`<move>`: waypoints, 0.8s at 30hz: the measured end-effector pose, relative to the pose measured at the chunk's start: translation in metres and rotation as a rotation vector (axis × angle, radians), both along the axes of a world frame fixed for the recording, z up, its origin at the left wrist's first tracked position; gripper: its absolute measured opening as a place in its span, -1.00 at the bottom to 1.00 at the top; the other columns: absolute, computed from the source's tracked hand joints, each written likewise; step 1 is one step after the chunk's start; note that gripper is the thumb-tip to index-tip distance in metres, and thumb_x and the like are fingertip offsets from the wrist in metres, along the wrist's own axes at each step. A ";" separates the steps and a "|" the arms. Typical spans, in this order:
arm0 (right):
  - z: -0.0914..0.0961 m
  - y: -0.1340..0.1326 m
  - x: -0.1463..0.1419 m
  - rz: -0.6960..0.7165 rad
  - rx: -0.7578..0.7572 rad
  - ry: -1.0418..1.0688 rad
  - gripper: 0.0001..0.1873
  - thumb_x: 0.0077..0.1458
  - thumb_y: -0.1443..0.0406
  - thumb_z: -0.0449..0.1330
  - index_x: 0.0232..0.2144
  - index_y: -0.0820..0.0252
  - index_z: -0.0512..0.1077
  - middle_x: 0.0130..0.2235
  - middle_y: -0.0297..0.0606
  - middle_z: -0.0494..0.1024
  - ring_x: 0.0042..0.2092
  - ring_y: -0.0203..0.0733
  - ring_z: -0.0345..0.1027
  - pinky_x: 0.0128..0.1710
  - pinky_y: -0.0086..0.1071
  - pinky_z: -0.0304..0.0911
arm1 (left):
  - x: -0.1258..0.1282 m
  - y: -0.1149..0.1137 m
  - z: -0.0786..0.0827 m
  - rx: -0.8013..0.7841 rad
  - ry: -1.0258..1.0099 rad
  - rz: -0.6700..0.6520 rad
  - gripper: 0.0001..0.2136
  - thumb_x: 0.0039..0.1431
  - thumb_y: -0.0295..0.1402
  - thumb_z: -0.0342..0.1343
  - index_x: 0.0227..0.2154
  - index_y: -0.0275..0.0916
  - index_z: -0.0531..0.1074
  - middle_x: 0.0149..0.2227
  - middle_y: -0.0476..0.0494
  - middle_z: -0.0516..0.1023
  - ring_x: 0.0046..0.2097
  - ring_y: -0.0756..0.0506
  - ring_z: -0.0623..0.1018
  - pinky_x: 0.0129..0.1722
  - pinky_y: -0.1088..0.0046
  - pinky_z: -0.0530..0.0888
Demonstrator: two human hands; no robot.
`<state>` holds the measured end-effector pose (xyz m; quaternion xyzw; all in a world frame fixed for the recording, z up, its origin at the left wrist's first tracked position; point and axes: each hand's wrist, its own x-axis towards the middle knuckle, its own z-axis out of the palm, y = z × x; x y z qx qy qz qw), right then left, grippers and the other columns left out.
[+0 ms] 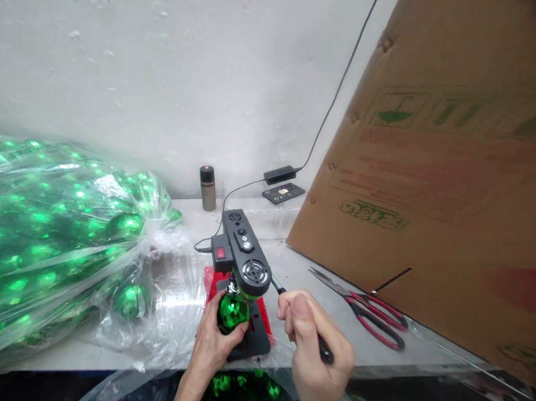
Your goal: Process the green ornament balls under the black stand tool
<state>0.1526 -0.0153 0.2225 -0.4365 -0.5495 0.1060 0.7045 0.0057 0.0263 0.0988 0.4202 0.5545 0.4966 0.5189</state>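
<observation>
My left hand (215,340) is closed round a green faceted ball (232,312) and holds it under the head of a small black machine (243,256) on the table. My right hand (314,346) is closed on a thin black-handled tool (282,291) whose tip points toward the machine's head, just right of the ball. The machine stands on a black base over a red mat (210,281) and has a red switch on its side.
A big clear bag of green balls (47,238) lies at the left, and another open bag of balls (237,396) sits below the table edge. Red-handled scissors (370,315) lie at the right beside a tilted cardboard box (440,202). A small can (208,188), a power adapter (280,175) and a flat black device (284,193) stand by the wall.
</observation>
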 end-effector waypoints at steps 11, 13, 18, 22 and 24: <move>-0.003 -0.001 -0.002 0.007 0.008 -0.001 -0.56 0.57 0.35 0.06 -0.46 0.11 0.31 -0.47 -0.40 0.39 -0.44 -0.34 0.34 -0.44 -0.43 0.21 | -0.030 0.009 -0.037 -0.194 -0.292 0.089 -0.27 -0.10 0.07 0.61 0.08 -0.18 0.55 0.03 -0.25 0.75 0.12 -0.34 0.70 0.22 0.20 0.54; -0.003 -0.001 -0.002 0.009 0.009 -0.002 -0.57 0.57 0.36 0.06 -0.45 0.11 0.31 -0.46 -0.40 0.39 -0.44 -0.34 0.34 -0.45 -0.44 0.20 | -0.028 0.008 -0.037 -0.152 -0.256 0.081 -0.28 -0.07 0.09 0.59 0.09 -0.16 0.55 0.04 -0.23 0.75 0.15 -0.34 0.69 0.23 0.21 0.54; -0.004 -0.002 -0.001 0.014 0.012 -0.008 -0.58 0.57 0.35 0.06 -0.44 0.11 0.33 -0.45 -0.38 0.39 -0.44 -0.32 0.32 -0.46 -0.41 0.19 | -0.010 0.002 -0.027 -0.030 -0.106 0.046 -0.27 -0.17 -0.04 0.64 0.06 -0.14 0.51 0.00 -0.22 0.72 0.12 -0.36 0.68 0.24 0.14 0.52; -0.006 -0.003 0.000 0.012 0.007 -0.017 -0.58 0.56 0.33 0.06 -0.44 0.11 0.34 -0.46 -0.37 0.37 -0.43 -0.30 0.31 -0.46 -0.39 0.18 | 0.003 -0.004 -0.014 0.029 0.036 0.072 -0.28 -0.25 -0.19 0.66 0.04 -0.15 0.54 0.08 -0.25 0.67 0.22 -0.44 0.60 0.37 0.04 0.41; -0.007 -0.003 0.000 0.011 0.010 -0.021 -0.58 0.56 0.34 0.06 -0.44 0.11 0.35 -0.46 -0.37 0.37 -0.44 -0.30 0.30 -0.46 -0.39 0.17 | 0.009 -0.006 -0.009 0.037 0.058 0.109 -0.28 -0.27 -0.23 0.65 0.04 -0.14 0.55 0.09 -0.27 0.66 0.27 -0.48 0.57 0.41 -0.01 0.38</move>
